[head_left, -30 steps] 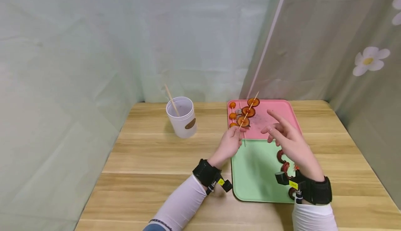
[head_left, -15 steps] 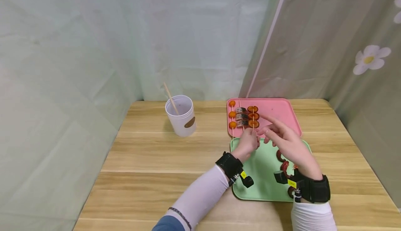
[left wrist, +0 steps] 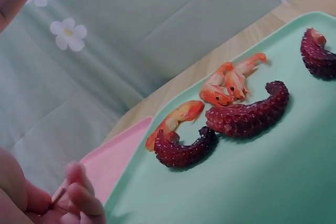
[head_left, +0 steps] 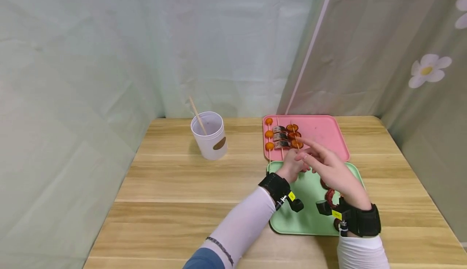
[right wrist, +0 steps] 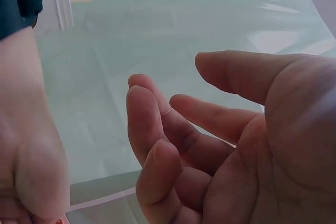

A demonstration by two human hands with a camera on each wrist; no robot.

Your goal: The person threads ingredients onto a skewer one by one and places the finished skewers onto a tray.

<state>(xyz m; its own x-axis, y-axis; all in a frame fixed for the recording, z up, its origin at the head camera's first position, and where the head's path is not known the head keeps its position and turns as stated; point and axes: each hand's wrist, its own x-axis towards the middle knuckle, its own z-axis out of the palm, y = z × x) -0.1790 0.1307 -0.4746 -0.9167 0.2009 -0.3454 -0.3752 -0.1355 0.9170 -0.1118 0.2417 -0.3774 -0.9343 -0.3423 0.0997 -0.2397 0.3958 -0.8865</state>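
Note:
My left hand (head_left: 293,165) pinches the lower stick end of a skewer (head_left: 294,135) threaded with round orange-brown slices, which is over the pink tray (head_left: 322,129). In the left wrist view, the stick (left wrist: 58,198) shows between thumb and fingers. Left of it lie a skewer of dark-skinned fish-like pieces (head_left: 280,136) and a skewer of small orange balls (head_left: 269,134). My right hand (head_left: 333,173) hovers close by, fingers loosely spread, holding nothing. Its index fingertip overlaps the lowest slice in the head view; whether they touch I cannot tell.
Below the pink tray is a green tray (head_left: 310,218). On it lie several dark red tentacle pieces (left wrist: 249,114) and several shrimp (left wrist: 181,119). A white bucket (head_left: 209,137) with a wooden stick (head_left: 198,116) stands to the left. Curtains surround the wooden table (head_left: 175,208).
My left hand has moved right, turning the slice skewer from slanted to nearly parallel with the others and lowering it beside the fish-like skewer. My right hand has shifted slightly left.

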